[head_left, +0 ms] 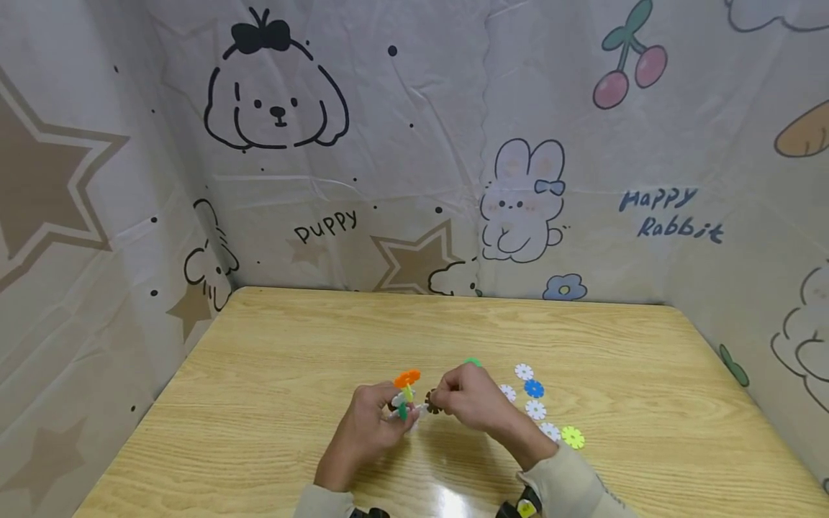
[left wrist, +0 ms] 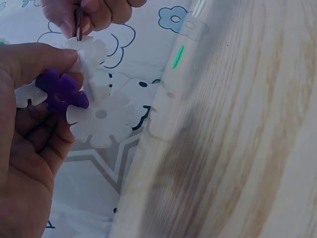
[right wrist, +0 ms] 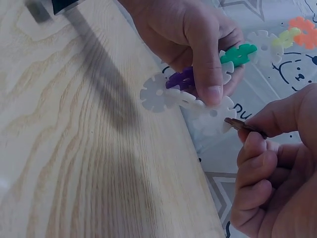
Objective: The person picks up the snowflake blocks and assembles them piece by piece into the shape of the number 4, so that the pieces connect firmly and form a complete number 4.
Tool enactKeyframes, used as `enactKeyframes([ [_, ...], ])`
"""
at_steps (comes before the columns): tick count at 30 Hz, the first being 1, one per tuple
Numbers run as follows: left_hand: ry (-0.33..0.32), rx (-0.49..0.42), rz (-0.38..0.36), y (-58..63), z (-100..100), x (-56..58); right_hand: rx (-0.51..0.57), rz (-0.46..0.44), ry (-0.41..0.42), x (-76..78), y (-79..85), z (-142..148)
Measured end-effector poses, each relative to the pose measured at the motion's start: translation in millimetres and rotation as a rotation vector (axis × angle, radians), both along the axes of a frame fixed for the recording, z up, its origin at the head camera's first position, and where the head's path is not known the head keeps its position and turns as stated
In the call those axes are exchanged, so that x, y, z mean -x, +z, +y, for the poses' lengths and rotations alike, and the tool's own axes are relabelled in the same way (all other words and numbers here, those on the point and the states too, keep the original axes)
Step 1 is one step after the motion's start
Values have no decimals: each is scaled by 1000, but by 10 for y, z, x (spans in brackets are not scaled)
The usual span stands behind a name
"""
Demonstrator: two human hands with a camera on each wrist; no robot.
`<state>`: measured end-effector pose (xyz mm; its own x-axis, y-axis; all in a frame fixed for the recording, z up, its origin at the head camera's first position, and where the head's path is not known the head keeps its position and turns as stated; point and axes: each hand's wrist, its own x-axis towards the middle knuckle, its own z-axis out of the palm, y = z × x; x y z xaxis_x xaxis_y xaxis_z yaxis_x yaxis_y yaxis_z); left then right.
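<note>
My left hand (head_left: 365,428) grips a cluster of interlocked plastic snowflake discs above the table. An orange disc (head_left: 407,378) tops it, joined to a yellow-green one (right wrist: 286,37). Lower down are a purple disc (left wrist: 62,93), a green disc (right wrist: 238,54) and several white discs (left wrist: 101,118), partly covered by the thumb and fingers. From the right, my right hand (head_left: 476,399) pinches a brown snowflake disc (right wrist: 245,128) between thumb and forefinger. The brown disc stands edge-on, its tip right at the rim of a white disc (right wrist: 214,115) in the cluster.
Loose discs lie on the wooden table (head_left: 291,331) to the right of the hands: several white ones (head_left: 524,371), a blue one (head_left: 534,388) and a yellow-green one (head_left: 573,437). A green disc (head_left: 473,362) shows partly behind the right hand. Printed cloth (head_left: 401,158) hangs around the table.
</note>
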<state>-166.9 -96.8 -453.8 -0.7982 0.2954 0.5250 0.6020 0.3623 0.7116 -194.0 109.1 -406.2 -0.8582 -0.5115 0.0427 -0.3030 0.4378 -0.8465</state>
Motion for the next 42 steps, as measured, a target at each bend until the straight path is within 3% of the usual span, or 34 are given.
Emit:
enactKeyframes([
  [7,8,-28,18,19,9,-5,34,3,-10,-3,7,-34],
  [17,0,-44,-82,7,5,-18,16,-29,-39,-15,52,-50],
  [27,1,-17,6,-25,17,23,16,-74,-85,-21,72,-66],
  [42,-13,-35,-34,-14,15,16,-12,-62,-63,-10,73,-43],
])
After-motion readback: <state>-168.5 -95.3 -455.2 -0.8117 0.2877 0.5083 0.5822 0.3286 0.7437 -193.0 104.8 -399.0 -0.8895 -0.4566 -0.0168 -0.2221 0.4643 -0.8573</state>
